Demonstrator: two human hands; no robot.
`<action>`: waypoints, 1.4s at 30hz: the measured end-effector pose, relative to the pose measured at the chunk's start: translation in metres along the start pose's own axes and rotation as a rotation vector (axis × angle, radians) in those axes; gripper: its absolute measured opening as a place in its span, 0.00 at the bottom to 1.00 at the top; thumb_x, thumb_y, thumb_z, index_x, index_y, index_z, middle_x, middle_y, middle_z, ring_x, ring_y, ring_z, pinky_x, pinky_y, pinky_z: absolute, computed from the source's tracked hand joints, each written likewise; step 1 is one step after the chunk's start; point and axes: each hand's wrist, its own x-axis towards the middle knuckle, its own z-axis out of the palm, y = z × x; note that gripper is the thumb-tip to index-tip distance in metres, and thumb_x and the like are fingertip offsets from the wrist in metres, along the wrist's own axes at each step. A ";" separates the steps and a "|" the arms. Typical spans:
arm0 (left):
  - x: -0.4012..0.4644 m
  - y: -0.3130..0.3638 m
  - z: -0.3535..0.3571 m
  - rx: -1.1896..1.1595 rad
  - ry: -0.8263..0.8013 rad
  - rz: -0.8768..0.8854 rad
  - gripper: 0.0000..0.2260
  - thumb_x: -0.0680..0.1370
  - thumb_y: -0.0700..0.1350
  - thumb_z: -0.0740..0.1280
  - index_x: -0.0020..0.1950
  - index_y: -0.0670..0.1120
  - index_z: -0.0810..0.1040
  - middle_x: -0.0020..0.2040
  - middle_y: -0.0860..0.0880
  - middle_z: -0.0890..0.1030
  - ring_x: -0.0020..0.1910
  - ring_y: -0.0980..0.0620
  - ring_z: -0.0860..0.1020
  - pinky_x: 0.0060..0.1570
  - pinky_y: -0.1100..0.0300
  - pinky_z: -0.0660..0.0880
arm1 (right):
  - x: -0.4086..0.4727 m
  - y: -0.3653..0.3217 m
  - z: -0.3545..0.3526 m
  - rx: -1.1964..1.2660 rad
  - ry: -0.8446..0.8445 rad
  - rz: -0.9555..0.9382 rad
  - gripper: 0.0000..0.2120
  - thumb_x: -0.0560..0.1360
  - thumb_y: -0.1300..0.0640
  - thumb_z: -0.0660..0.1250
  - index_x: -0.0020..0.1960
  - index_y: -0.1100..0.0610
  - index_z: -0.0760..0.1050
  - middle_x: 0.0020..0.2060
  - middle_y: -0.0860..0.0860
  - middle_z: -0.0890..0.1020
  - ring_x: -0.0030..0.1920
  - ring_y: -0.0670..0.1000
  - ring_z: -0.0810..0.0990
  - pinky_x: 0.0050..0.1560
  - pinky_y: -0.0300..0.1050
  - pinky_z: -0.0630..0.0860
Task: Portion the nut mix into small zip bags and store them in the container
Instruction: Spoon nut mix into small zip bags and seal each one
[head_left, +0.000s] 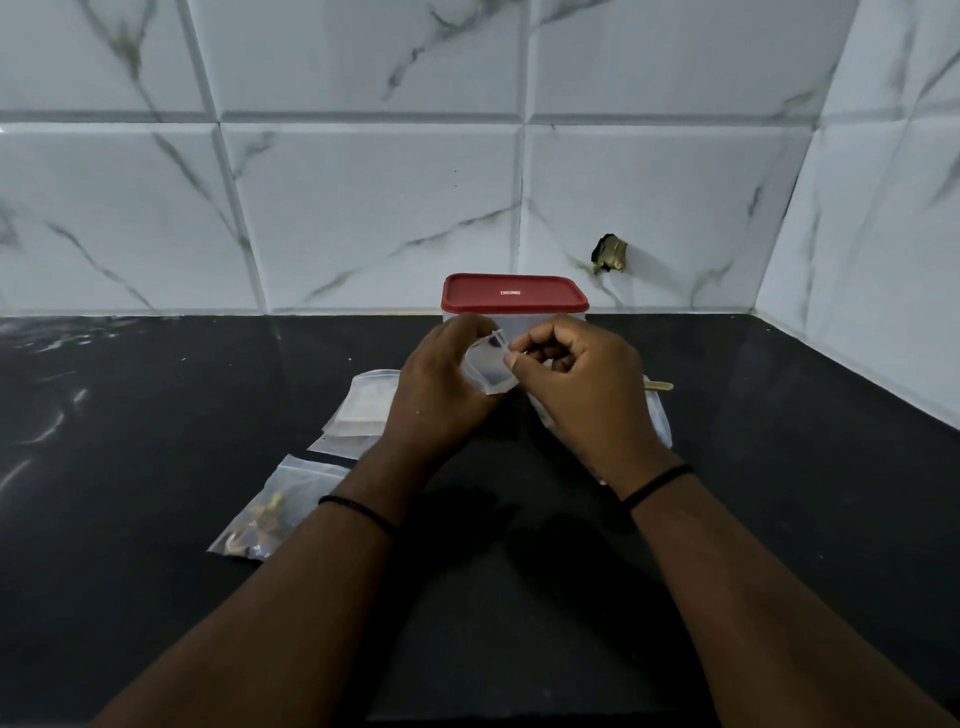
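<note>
Here, mid-frame, the left hand (441, 384) and right hand (576, 379) pinch one small zip bag (488, 366) between them; the lidded container (514, 304) sits just beyond.

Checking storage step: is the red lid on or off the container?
On. The red lid sits flat across the top of the container at the back of the counter; whether it is fully snapped down, cannot tell.

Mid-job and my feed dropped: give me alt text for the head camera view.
Both hands, left hand and right hand, pinch a small clear zip bag above a black counter. Behind them stands the container, red lid on. A filled bag of nut mix and empty bags lie to the left.
</note>
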 end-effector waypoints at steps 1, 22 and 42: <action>0.000 -0.001 0.000 -0.002 0.000 -0.006 0.18 0.69 0.49 0.80 0.53 0.47 0.78 0.48 0.53 0.81 0.49 0.53 0.80 0.49 0.52 0.78 | 0.002 0.001 -0.002 0.040 0.026 0.023 0.03 0.75 0.56 0.73 0.44 0.56 0.83 0.36 0.44 0.83 0.37 0.42 0.81 0.40 0.35 0.78; 0.008 -0.005 0.027 0.106 -0.350 -0.104 0.24 0.69 0.54 0.78 0.62 0.55 0.76 0.59 0.55 0.79 0.55 0.56 0.78 0.53 0.58 0.78 | 0.035 0.070 -0.058 -0.768 -0.289 0.406 0.02 0.74 0.56 0.71 0.45 0.50 0.82 0.43 0.50 0.84 0.45 0.53 0.82 0.46 0.48 0.80; 0.008 -0.011 0.032 -0.025 -0.477 -0.465 0.20 0.72 0.53 0.76 0.59 0.60 0.71 0.50 0.60 0.75 0.46 0.61 0.77 0.39 0.69 0.71 | 0.037 0.077 -0.057 -0.324 -0.273 0.412 0.02 0.72 0.57 0.75 0.41 0.51 0.86 0.38 0.44 0.85 0.38 0.40 0.80 0.37 0.33 0.74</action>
